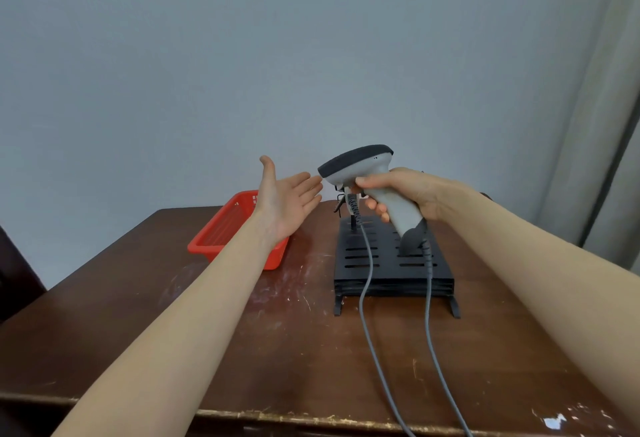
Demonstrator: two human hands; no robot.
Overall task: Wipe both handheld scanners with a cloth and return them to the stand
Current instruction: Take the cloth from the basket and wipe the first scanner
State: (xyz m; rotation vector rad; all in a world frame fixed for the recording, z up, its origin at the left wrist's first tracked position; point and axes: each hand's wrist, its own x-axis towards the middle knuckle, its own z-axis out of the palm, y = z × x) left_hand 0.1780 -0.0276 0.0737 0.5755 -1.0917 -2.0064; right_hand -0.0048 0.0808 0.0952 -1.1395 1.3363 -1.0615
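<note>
Nearest us is the edge of the brown wooden table [207, 350], worn and chipped, its top scuffed with pale scratches. Two smooth grey cables [361, 299] snake away across it. One ends at the dark butt of the scanner. The other climbs to something mostly hidden behind the scanner's head, and I cannot tell what it is.

Both bare forearms reach forward. Between them sits the stand [360, 263], a flat black rack cut with rows of slots and raised on thin feet.

Above the stand, the right hand [412, 194] grips the scanner [363, 163], fingers wrapped round its pale grey handle. The scanner is pistol-shaped, with a matte dark cap. Its handle slants from lower right up to upper left, butt just over the stand, and its head points left.

The left hand [287, 201] is spread open with straight fingers, fingertips just beside the scanner's nose and holding nothing.

Behind that hand sits a red plastic basket [204, 251] with slatted walls, and the left forearm crosses in front of part of it. Beyond are a plain grey-blue wall and, at right, a pale curtain [588, 125] hanging in folds.
</note>
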